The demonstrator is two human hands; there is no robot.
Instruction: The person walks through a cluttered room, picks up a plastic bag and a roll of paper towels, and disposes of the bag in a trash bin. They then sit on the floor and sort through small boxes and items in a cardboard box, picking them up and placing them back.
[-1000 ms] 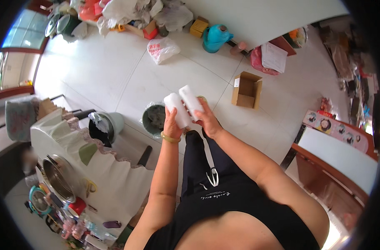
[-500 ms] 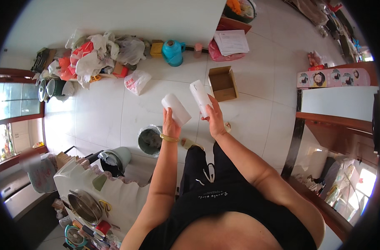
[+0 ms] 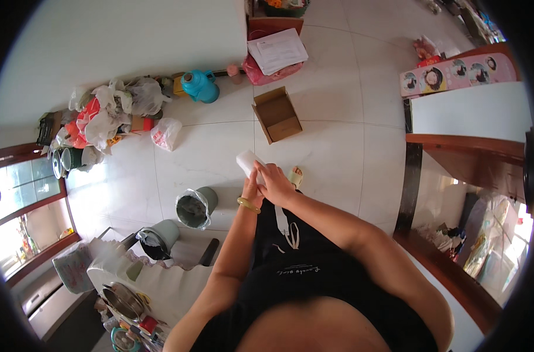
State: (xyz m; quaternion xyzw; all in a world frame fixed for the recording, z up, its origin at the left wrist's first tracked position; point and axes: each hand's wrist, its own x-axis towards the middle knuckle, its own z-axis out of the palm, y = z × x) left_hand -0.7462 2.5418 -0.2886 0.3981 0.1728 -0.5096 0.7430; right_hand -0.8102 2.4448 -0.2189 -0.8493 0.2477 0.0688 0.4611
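In front of my waist, a white wrapped roll (image 3: 247, 159) points away from me, its near part covered by fingers. My left hand (image 3: 252, 186), below a yellowish bangle, is closed round it. From the right, my right hand (image 3: 275, 184) lies over the roll with its fingers bent onto it. The two hands touch. Only one roll shows clearly; whether a second is hidden under the fingers I cannot tell. An open cardboard box (image 3: 286, 132) sits on the floor beyond my hands.
A lined bin (image 3: 213, 202) stands left of my forearm, with another bin (image 3: 168, 230) nearer a covered table (image 3: 188, 281). Along the wall are plastic bags (image 3: 106, 114), a blue thermos jug (image 3: 201, 87) and a stack of papers (image 3: 277, 51). Cabinets line the right.
My hands have come together and closer to my body; before, each held its own white roll, apart. The view has turned and shifted, so the box and jug appear further left.
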